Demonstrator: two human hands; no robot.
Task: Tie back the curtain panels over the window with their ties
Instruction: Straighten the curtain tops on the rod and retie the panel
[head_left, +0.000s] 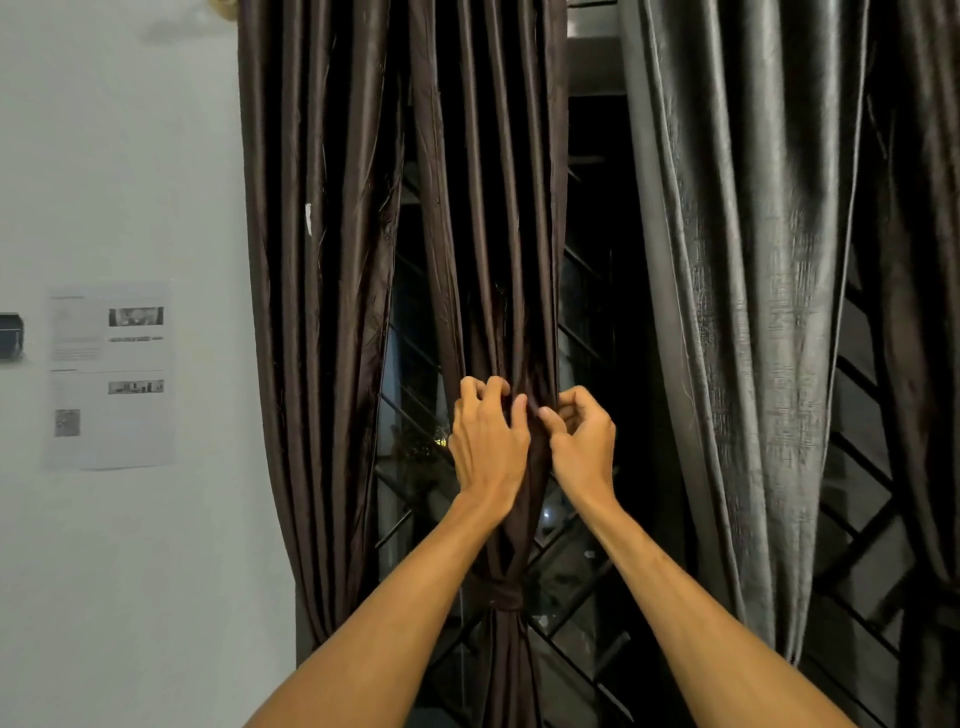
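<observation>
A dark brown curtain panel (483, 218) hangs in the middle and is gathered into a narrow bundle. A matching brown tie (506, 597) is knotted around it low down, between my forearms. My left hand (485, 441) and my right hand (584, 441) both pinch the folds of this panel well above the tie, fingers curled into the fabric. Another brown panel (317, 312) hangs loose at the left. A grey panel (748, 312) hangs loose at the right, and no tie shows on either of them.
Behind the curtains is a dark window with a diagonal metal grille (576, 613). A white wall at the left carries a taped paper notice (111, 374) and a small dark fixture (10, 335). More dark curtain (919, 312) hangs at the far right.
</observation>
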